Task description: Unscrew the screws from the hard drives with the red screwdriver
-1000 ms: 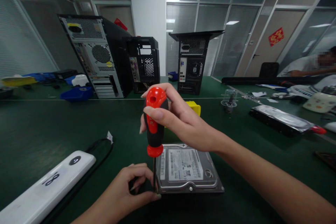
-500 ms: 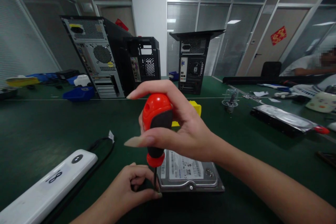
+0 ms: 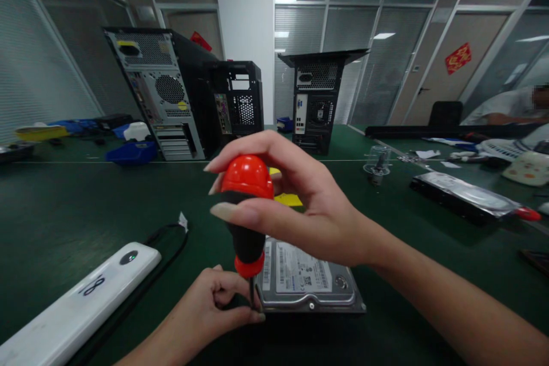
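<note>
My right hand (image 3: 295, 200) is wrapped round the red and black handle of a screwdriver (image 3: 247, 211), its thumb on the near side. The screwdriver points down, leaning slightly, with its shaft ending at the near left corner of a hard drive (image 3: 338, 297). The drive has a silver metal case and a white printed label, partly covered by my right hand. At that same corner, my left hand (image 3: 223, 300) pinches the edge with thumb and index finger, beside the screwdriver's tip. The tip itself and any screw under it are hidden between these fingers.
A white power bank (image 3: 81, 303) marked 18 lies left with a black cable. Behind my right hand is something yellow (image 3: 288, 200). Another hard drive (image 3: 467, 194) lies right, near a clear plastic piece (image 3: 377, 163). Computer cases (image 3: 167, 97) stand at the back; a person (image 3: 501, 106) sits far right.
My right hand has turned the screwdriver's handle, and its top has tipped slightly left. My left hand and the hard drive stay nearly where they were.
</note>
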### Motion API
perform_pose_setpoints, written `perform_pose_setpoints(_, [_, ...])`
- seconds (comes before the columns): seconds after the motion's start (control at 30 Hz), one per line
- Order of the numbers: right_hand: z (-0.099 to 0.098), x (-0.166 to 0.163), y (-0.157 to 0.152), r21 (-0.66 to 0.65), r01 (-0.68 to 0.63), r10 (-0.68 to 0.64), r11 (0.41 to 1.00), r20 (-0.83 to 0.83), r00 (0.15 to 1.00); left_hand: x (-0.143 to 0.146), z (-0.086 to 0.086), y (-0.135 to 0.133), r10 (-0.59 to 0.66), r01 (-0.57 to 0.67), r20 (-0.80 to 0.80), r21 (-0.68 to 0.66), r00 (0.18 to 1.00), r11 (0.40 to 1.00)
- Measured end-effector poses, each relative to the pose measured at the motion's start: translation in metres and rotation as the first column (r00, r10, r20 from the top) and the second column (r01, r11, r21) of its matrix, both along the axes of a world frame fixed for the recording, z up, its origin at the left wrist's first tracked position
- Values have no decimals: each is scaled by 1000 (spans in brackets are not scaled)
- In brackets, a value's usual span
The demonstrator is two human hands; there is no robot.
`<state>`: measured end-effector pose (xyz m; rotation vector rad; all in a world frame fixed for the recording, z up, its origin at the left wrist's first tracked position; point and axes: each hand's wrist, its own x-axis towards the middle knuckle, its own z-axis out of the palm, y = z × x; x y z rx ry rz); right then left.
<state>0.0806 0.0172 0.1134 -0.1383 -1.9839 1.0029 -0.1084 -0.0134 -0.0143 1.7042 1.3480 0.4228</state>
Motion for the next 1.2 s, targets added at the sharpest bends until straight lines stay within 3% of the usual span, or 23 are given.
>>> perform_pose_setpoints(0.2, [-5, -5, 4, -101, 37, -42, 994, -42, 998, 0, -1, -1, 4, -4, 17, 2, 1000, 1000])
perform_pose_setpoints(0.4, [-5, -5, 5, 94, 125, -118, 988, -73, 990, 0, -3, 0, 0, 0, 11, -5, 1000, 1000])
perform_pose_setpoints(0.6, [-4, 0, -2, 92, 147, -150, 985, 29, 988, 0, -1, 0, -6, 6, 23, -8, 1000, 1000])
perform_pose_setpoints(0.83, [-2, 1, 2, 290, 171, -180, 942, 5, 984, 0, -2, 0, -1, 2, 23, -20, 1000, 1000])
perform_pose_setpoints(0.97, [-2, 0, 2, 247, 206, -211, 947, -8, 978, 0, -2, -1, -6, 6, 6, -17, 1000, 1000])
perform_pose_setpoints(1.2, [-9, -6, 6, 3, 161, -161, 987, -48, 986, -2, -7, 0, -9, 9, -10, 7, 1000, 1000])
